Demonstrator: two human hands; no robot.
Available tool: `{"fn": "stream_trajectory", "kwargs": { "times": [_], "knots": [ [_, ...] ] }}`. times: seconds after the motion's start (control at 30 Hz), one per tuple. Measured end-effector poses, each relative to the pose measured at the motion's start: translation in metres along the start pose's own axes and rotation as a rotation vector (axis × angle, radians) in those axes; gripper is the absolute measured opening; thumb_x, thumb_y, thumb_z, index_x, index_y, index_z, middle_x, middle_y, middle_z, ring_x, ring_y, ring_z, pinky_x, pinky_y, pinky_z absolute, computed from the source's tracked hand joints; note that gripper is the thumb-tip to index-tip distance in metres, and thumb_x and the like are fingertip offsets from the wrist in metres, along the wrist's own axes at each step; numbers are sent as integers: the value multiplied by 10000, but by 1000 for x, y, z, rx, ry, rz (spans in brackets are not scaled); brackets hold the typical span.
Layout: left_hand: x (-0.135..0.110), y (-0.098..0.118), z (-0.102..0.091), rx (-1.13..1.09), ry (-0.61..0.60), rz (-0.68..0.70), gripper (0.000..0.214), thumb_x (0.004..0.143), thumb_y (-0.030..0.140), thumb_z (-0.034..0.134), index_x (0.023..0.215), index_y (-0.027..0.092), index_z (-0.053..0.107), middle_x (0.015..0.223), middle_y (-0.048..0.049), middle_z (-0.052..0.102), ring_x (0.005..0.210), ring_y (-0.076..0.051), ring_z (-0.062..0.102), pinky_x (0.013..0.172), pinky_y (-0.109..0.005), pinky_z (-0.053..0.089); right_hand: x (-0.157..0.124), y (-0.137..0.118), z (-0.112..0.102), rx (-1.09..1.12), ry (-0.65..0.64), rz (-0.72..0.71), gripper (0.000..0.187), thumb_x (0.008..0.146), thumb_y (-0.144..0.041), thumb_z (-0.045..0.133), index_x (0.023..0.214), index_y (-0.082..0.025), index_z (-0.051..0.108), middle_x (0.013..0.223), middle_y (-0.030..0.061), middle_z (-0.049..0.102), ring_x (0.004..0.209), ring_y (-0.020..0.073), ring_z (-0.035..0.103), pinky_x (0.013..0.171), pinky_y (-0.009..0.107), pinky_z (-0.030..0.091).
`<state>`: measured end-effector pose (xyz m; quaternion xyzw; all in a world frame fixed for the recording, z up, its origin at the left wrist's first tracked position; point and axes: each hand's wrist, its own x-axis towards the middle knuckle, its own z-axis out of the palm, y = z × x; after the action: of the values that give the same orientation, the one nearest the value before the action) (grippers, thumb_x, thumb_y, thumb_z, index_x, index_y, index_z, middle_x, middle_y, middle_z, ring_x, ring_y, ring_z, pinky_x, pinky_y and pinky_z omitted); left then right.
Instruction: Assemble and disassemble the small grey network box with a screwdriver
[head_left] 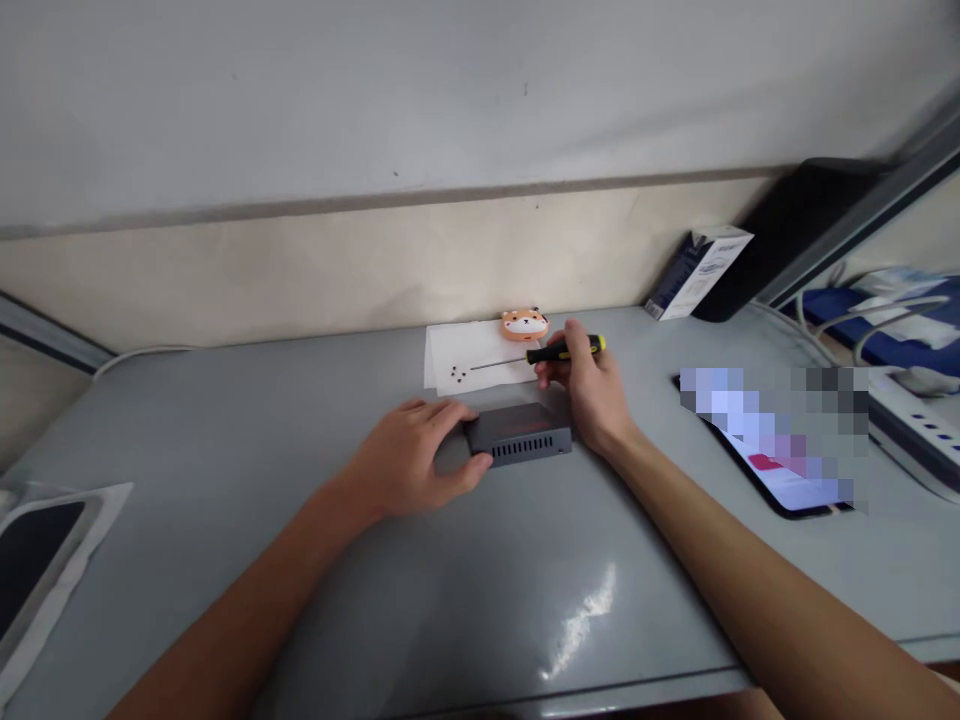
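Note:
A dark grey metal box (517, 432) with a row of vent slots along its near side rests on the table. My left hand (416, 455) grips the box's left end between thumb and fingers. In my right hand (592, 385) is a screwdriver (559, 351) with a black and yellow handle, held nearly level. Its thin shaft points left over a white paper (487, 350), the tip close to several tiny dark screws (458, 374) lying there. At the paper's back edge sits an orange animal-face case (525, 324).
To the right lies a phone (772, 440) with a lit, blurred screen, beside a white power strip (915, 430). A small carton (697, 270) leans near a black object (795, 230) at the wall. A dark flat device (37, 560) is at far left.

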<state>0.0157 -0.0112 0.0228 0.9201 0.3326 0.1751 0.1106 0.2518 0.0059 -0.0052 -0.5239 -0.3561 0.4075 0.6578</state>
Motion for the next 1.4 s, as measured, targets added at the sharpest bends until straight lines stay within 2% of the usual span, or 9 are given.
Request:
{"fn": "stream_trajectory", "kwargs": {
  "times": [0.23, 0.37, 0.5, 0.6, 0.73, 0.9, 1.13, 1.27, 1.4],
  "knots": [
    [0, -5, 3, -75, 88, -1, 301, 1048, 342, 449, 1066, 190, 708, 921, -47, 785, 833, -219, 729, 790, -350, 558, -5, -2, 5, -116, -91, -11, 587, 801, -798, 684, 814, -216, 603, 640, -22, 662, 561, 137, 650, 623, 285, 514],
    [2, -3, 2, -147, 96, -75, 397, 1080, 382, 387, 860, 194, 659, 695, 1, 656, 633, -168, 607, 636, -297, 474, -5, -1, 4, -101, -82, 16, 562, 813, -772, 688, 825, -217, 602, 657, -23, 681, 571, 140, 663, 645, 290, 518],
    [2, -1, 1, -210, 124, -156, 422, 1081, 395, 413, 730, 203, 547, 623, 35, 538, 557, -127, 516, 559, -259, 396, -4, -2, 3, -36, -71, 73, 558, 802, -764, 700, 836, -216, 605, 635, -20, 686, 542, 141, 645, 631, 293, 508],
    [1, -2, 1, -200, 153, -135, 336, 1085, 375, 422, 887, 201, 631, 669, 35, 595, 585, -130, 566, 578, -252, 435, -5, -3, 3, -26, -89, 102, 573, 766, -773, 727, 841, -217, 606, 629, -16, 693, 537, 145, 641, 611, 289, 500],
    [-1, -6, 0, -87, 202, 2, 250, 1061, 366, 493, 1183, 209, 644, 835, -9, 722, 708, -164, 675, 693, -284, 544, -5, -4, 5, -43, -71, 129, 597, 727, -791, 743, 828, -218, 608, 629, -6, 705, 546, 157, 658, 590, 283, 487],
    [-2, -8, 1, 14, 326, 135, 196, 1002, 278, 590, 1185, 221, 629, 865, -17, 736, 726, -171, 701, 792, -317, 591, -4, -6, 5, 73, -15, 134, 555, 728, -739, 773, 800, -207, 630, 592, 2, 690, 511, 145, 634, 596, 279, 512],
    [-2, -6, 3, 69, 415, 151, 153, 995, 245, 615, 1133, 224, 552, 778, 32, 668, 625, -148, 644, 672, -281, 562, -2, -18, 3, 336, -18, 166, 407, 718, -567, 788, 703, -214, 587, 564, -54, 583, 391, 75, 498, 423, 222, 376],
    [-2, -8, 5, 39, 419, 166, 272, 959, 261, 655, 1201, 227, 536, 936, -17, 731, 673, -148, 661, 707, -291, 574, -4, -22, 4, 354, -60, 196, 399, 687, -535, 799, 648, -221, 556, 573, -54, 562, 363, 61, 431, 372, 230, 294],
    [-2, -8, 5, -10, 433, 218, 303, 930, 222, 677, 1200, 229, 539, 1098, -83, 749, 846, -186, 725, 796, -322, 603, -9, -24, 4, 306, -142, 230, 413, 703, -553, 812, 636, -218, 580, 573, -53, 553, 353, 62, 429, 396, 251, 317]
  ]
}}
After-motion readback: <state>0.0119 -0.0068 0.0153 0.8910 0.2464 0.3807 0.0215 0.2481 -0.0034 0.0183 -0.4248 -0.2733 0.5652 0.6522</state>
